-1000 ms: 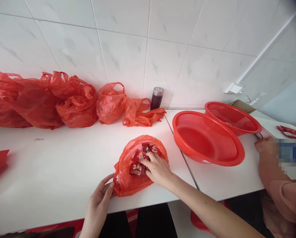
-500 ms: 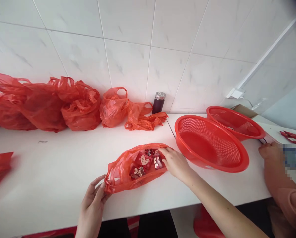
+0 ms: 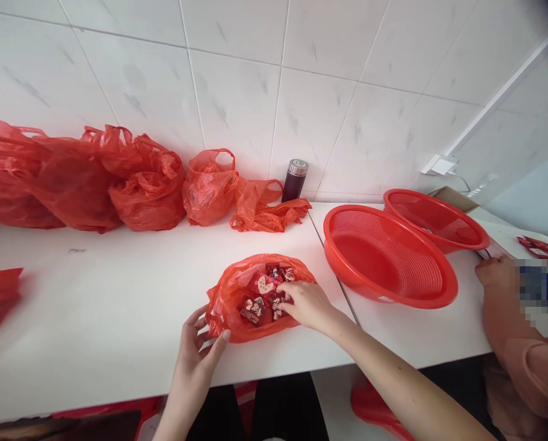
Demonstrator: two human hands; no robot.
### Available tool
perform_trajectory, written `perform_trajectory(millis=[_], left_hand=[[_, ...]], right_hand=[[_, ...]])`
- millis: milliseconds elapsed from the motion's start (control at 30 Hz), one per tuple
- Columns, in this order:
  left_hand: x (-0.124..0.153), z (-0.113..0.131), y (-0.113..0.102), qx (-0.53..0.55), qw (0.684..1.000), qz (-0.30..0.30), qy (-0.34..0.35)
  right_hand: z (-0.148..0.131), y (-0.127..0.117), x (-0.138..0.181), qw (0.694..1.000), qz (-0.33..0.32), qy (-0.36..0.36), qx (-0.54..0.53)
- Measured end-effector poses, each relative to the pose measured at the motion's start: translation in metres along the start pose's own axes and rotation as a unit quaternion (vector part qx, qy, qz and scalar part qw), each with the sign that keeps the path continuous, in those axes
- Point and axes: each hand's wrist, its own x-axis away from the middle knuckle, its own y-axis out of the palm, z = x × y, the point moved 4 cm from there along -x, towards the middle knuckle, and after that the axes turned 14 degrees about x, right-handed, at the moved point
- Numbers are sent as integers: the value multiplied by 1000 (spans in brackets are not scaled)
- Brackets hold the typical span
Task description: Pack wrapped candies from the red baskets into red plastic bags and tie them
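A small red plastic bag (image 3: 230, 294) lies open on the white table (image 3: 108, 312) in front of me, holding several small red wrapped candies (image 3: 261, 286). My left hand (image 3: 195, 349) pinches the bag's near left edge with its fingers. My right hand (image 3: 305, 303) reaches into the bag from the right, fingers curled onto the candies. A large empty red mesh basket (image 3: 388, 254) stands just to the right of the bag.
Several stuffed red plastic bags (image 3: 136, 184) line the tiled wall, with a dark flask (image 3: 294, 180) beside them. A second red basket (image 3: 434, 217) sits behind the first. Another person's hand (image 3: 496, 275) rests on the table at far right.
The bag, stretched wide half a second ago, is bunched together again. My right hand moved from its right rim into the candies; my left hand shifted right along the near edge.
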Motion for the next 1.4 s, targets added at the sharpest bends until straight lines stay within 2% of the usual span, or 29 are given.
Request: perform_trajectory(millis=[100,200,333,433,533,600,700,800,933,1067,1167,1267,1400], left_hand=[[-1,-2,-2,-7,1000,-12,-7],[-2,-3,-6,-13,999,-26,-22],[-2,-2,-8,-19,998,-48,-27],[-2,-2,-9,-20,998,-53,-14],[-1,-4,-10,-8,998,-55,-18],[0,-4,-11,2,998,-52,-23],[1,-1,-11,13,999,-45,-24],[0,2,-10,18,999,-40,-21],[-1,2,-5,19,998,-46,-28],[1,-2,-3,15,999,-34,-21],[2,-2,-3,18,1000,-18,-9],[0,-3,-4,21,999,-28,-25],[-2,-4,-6,18,998,-40,-40]], right_hand=[[5,-7,1,999,23,9,-37],[-3,-12,3,996,74,-7,-57],[-35,1,5,989,109,-88,-52],[-44,14,2,988,115,-103,-24],[-32,11,-3,990,115,-58,-52],[-20,0,-4,991,116,-29,-62],[-3,-20,-2,994,107,-6,-22],[13,-29,-3,996,55,44,46],[22,-17,-9,992,-11,74,104],[25,-8,-11,991,-3,87,106],[31,-13,-9,991,8,101,88],[41,-22,-3,991,27,128,40],[44,-25,4,992,49,114,-32]])
